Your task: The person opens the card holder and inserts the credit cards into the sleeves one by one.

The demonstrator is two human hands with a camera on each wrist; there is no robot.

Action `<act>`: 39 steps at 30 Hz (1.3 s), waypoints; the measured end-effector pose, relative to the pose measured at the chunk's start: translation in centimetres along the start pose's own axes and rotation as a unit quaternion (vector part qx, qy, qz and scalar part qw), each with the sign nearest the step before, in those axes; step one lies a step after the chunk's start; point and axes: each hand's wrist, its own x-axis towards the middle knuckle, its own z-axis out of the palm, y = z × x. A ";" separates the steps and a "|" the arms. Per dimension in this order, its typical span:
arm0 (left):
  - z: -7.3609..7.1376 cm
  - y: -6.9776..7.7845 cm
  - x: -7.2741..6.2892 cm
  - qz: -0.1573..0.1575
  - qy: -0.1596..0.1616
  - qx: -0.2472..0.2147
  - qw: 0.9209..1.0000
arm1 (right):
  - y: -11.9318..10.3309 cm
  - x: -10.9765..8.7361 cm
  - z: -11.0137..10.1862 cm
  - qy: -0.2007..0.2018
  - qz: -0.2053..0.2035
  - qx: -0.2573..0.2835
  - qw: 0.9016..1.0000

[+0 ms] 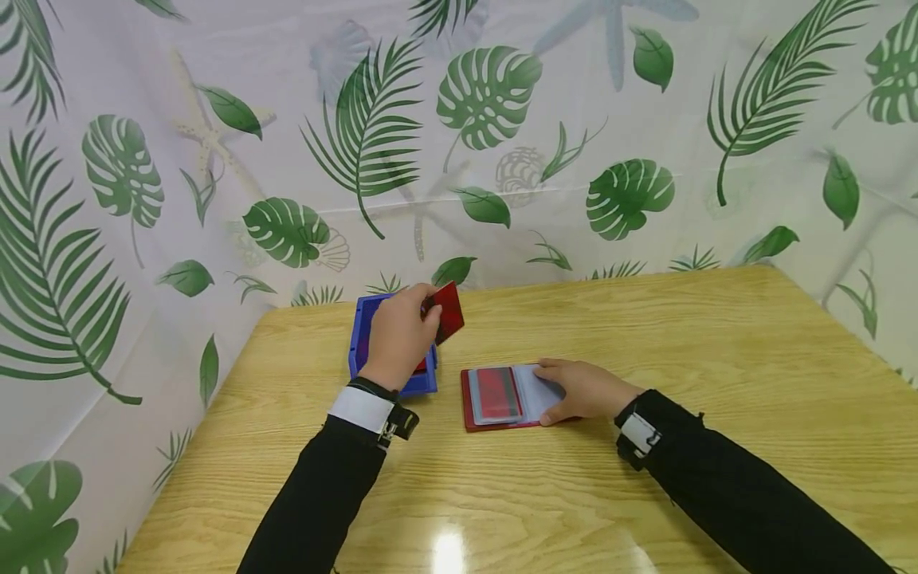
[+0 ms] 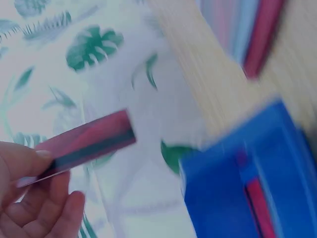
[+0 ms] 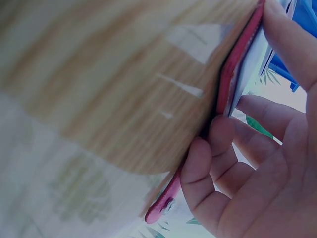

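My left hand (image 1: 402, 335) pinches a red card (image 1: 449, 312) above the right side of a blue tray (image 1: 356, 339). In the left wrist view the card (image 2: 94, 141) shows a dark stripe along its length. My right hand (image 1: 590, 389) grips the right side of an opened red card holder (image 1: 469, 402) lying on the table. Its clear sleeves hold a red card with a dark stripe on the left. In the right wrist view, fingers (image 3: 198, 168) curl at the holder's red edge, near a strap with a metal snap (image 3: 168, 206).
Inside the blue tray (image 2: 237, 168) another red item lies, partly hidden by my left hand in the head view. A wood-grain table (image 1: 545, 494) spreads under everything. Behind and to the left hangs a white leaf-print cloth (image 1: 559, 96).
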 end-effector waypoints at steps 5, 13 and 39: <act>1.7 1.5 -0.7 -0.055 -0.096 -0.063 0.992 | 0.0 0.0 0.2 -0.004 0.006 0.003 1.000; 6.0 1.8 -2.1 -0.100 -0.193 -0.131 0.967 | 0.1 0.2 0.2 -0.008 0.018 0.007 1.000; 8.4 3.9 -1.4 -0.181 -0.237 -0.022 0.954 | 0.3 0.2 0.2 0.001 0.011 -0.005 1.000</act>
